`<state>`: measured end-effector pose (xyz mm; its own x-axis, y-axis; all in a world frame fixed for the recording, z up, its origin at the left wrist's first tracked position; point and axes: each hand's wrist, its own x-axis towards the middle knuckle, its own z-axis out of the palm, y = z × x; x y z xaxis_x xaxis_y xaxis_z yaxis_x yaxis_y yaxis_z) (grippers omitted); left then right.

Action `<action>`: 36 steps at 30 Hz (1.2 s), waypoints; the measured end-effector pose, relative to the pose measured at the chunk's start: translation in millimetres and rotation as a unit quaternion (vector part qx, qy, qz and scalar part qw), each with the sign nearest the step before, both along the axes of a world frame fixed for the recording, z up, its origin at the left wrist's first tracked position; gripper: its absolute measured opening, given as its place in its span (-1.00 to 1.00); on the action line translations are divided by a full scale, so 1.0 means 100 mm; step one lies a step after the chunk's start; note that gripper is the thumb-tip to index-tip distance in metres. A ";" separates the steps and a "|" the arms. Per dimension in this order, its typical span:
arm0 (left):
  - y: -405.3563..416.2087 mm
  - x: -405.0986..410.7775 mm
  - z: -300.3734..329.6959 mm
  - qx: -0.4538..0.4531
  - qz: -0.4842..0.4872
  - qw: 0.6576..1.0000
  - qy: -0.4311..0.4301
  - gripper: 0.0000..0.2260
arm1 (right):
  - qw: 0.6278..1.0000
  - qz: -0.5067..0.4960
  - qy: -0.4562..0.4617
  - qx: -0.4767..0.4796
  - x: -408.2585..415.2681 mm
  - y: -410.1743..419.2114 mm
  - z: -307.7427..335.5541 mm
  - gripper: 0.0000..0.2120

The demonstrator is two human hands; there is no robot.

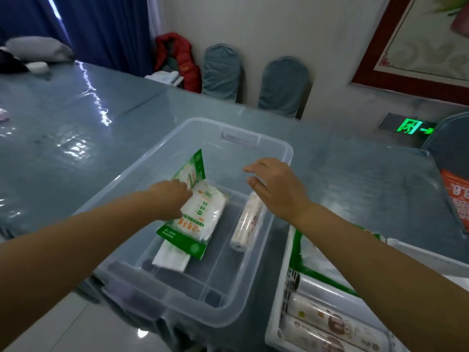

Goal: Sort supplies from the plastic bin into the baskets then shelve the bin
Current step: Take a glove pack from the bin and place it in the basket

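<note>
A clear plastic bin [256,298] stands on the table corner in front of me. Inside lie a green-and-white packet [203,219], a second packet standing on edge behind it [196,167], a white packet underneath [171,259] and a patterned roll [247,222] along the right wall. My left hand [170,196] reaches into the bin and its fingers grip the top edge of the green-and-white packet. My right hand [275,186] hovers over the far end of the roll, fingers loosely bent, holding nothing. A white basket [275,323] at lower right holds several similar rolls [330,323].
A second basket behind the first holds green-edged packets [317,255]. The blue glossy table [76,138] stretches left and back. Two covered chairs [284,85] stand by the wall, a red jacket [182,62] beside them. A dark bin with an orange label [456,194] sits at right.
</note>
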<state>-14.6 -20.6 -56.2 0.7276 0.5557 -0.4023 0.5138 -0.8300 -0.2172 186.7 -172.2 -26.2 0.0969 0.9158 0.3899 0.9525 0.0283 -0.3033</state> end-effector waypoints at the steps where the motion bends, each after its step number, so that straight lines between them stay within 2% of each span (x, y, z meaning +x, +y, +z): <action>1: 0.08 -0.03 -0.11 0.007 -0.045 0.998 0.046 -0.54 | 1.000 -0.008 0.000 -0.003 -0.03 0.06 -0.01 -0.76; 3: 0.22 -0.10 -0.30 0.044 -0.127 0.985 0.110 -0.57 | 1.000 -0.025 0.001 -0.006 -0.07 0.16 -0.03 -0.78; 5: 0.39 -0.13 -0.43 0.088 -0.168 0.974 0.124 -0.54 | 0.999 -0.044 0.006 -0.009 -0.08 0.23 -0.05 -0.79; 9: 0.68 -0.10 -0.57 0.181 -0.171 0.961 0.116 -0.42 | 0.996 -0.070 0.027 -0.050 -0.07 0.28 -0.14 -0.78; 11: 0.71 -0.05 -0.66 0.176 -0.152 0.967 0.104 -0.39 | 0.992 -0.091 0.053 -0.075 -0.08 0.27 -0.19 -0.77; 13: 0.65 0.03 -0.75 0.123 -0.099 0.987 0.022 -0.35 | 0.986 -0.119 0.073 -0.092 -0.07 0.27 -0.23 -0.74; 15: 0.54 0.14 -0.79 0.059 -0.017 0.992 -0.109 -0.31 | 0.983 -0.129 0.073 -0.106 -0.07 0.28 -0.24 -0.71; 18: 0.47 0.25 -0.79 -0.019 0.130 0.952 -0.275 -0.32 | 0.982 -0.138 0.077 -0.108 -0.08 0.29 -0.24 -0.69; 19: 0.50 0.25 -0.79 -0.039 0.159 0.938 -0.306 -0.36 | 0.981 -0.142 0.077 -0.110 -0.09 0.29 -0.24 -0.68; 21: 0.56 0.23 -0.77 -0.059 0.179 0.930 -0.315 -0.57 | 0.980 -0.144 0.078 -0.111 -0.10 0.30 -0.23 -0.68; 23: 0.59 0.18 -0.72 -0.045 0.154 0.959 -0.234 -0.82 | 0.980 -0.145 0.078 -0.109 -0.10 0.30 -0.24 -0.69; 25: 0.59 0.18 -0.66 -0.007 0.095 0.978 -0.187 -0.88 | 0.980 -0.147 0.076 -0.110 -0.09 0.30 -0.25 -0.69; 26: 0.57 0.20 -0.62 0.004 0.074 0.977 -0.200 -0.88 | 0.980 -0.148 0.076 -0.109 -0.09 0.30 -0.25 -0.69; 30: 0.46 0.36 -0.24 0.004 0.047 0.938 -0.344 -0.89 | 0.981 -0.147 0.105 -0.076 -0.08 0.29 -0.26 -0.77; 33: 0.38 0.46 0.12 -0.071 0.100 0.889 -0.440 -0.88 | 0.978 -0.148 0.132 -0.061 -0.09 0.28 -0.23 -0.78; 36: 0.21 0.57 0.40 -0.127 0.115 0.830 -0.530 -0.89 | 0.967 -0.131 0.219 -0.016 -0.15 0.31 -0.12 -0.76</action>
<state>42.1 -0.1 -16.6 0.6344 0.7239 0.2712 0.4551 -0.6334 0.6258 172.1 -141.5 -38.4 0.4760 0.8488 0.2302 0.7060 -0.2127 -0.6755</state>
